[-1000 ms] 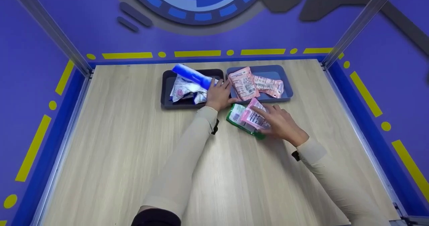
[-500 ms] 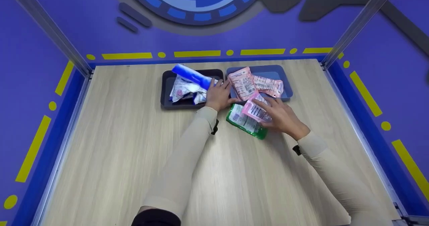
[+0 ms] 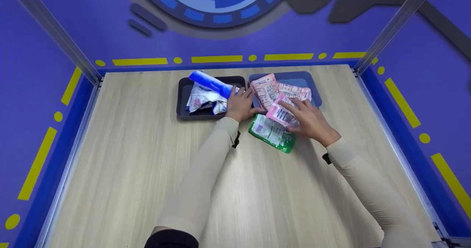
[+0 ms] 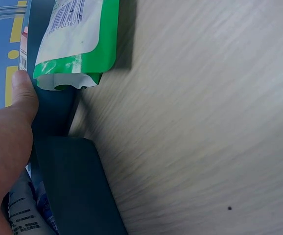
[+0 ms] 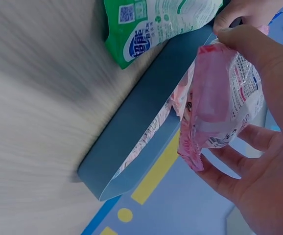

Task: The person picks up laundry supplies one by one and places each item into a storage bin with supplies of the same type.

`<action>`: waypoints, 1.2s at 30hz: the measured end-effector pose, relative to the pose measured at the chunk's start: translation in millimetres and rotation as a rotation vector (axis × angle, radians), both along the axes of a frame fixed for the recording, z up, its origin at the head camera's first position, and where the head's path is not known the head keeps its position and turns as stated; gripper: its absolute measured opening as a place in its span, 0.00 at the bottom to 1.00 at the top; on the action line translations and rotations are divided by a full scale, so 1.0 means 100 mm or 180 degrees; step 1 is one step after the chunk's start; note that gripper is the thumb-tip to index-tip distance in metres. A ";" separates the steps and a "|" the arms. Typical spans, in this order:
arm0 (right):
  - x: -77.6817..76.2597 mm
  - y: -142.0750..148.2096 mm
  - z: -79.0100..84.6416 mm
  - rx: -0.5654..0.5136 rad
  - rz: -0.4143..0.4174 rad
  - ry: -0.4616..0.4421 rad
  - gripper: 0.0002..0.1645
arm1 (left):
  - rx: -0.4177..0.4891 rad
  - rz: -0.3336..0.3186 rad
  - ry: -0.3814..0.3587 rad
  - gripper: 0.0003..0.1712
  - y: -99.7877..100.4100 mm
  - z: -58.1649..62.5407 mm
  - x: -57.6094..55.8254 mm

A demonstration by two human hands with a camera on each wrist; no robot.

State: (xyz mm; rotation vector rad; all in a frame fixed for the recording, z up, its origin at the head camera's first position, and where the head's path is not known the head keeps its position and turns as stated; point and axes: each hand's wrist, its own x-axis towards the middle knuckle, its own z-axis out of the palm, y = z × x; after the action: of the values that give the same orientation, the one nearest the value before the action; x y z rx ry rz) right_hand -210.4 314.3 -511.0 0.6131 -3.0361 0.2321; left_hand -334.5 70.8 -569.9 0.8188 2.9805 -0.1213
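My right hand (image 3: 312, 121) pinches a pink packet (image 3: 282, 112) between thumb and fingers, held over the front rim of the blue-grey tray (image 3: 315, 93). In the right wrist view the pink packet (image 5: 224, 93) hangs tilted, with fingers behind it. My left hand (image 3: 240, 103) rests where the two trays meet, its fingers stretched over the dark tray (image 3: 182, 110). The thumb reaches toward the right tray. A green and white packet (image 3: 272, 132) lies in front of the right tray, one end right at the rim; its barcode end (image 4: 75, 34) shows in the left wrist view.
Two light pink packets (image 3: 265, 89) lie in the right tray. Silver-white packets (image 3: 200, 97) and a blue one (image 3: 209, 82) fill the left tray, the blue one jutting over its back rim. Blue panels (image 3: 228, 45) wall the wooden table (image 3: 140, 159) behind and at both sides.
My right hand has lifted the pink packet off the green packet and moved it back to the right tray's front rim. More of the green packet now shows. My left hand has stayed put.
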 end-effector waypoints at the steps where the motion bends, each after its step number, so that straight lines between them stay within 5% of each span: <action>1: -0.01 0.00 0.00 -0.0002 -0.0007 -0.0003 0.57 | 0.0000 0.0002 0.0007 0.54 0.00 0.00 0.00; 10: -0.13 0.04 0.00 -0.0027 -0.0013 -0.0047 0.57 | -0.0089 0.0028 0.0117 0.56 0.01 0.00 0.01; 36: -0.47 0.15 0.04 -0.0129 -0.0274 -0.0191 0.58 | -0.0029 0.0012 -0.0025 0.52 0.01 -0.03 -0.02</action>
State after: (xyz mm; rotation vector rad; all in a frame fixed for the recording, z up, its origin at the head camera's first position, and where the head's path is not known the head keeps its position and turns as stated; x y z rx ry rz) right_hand -257.0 329.7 -506.8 0.4801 -3.0977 0.3137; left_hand -336.9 71.7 -573.3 0.8108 2.9715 -0.1313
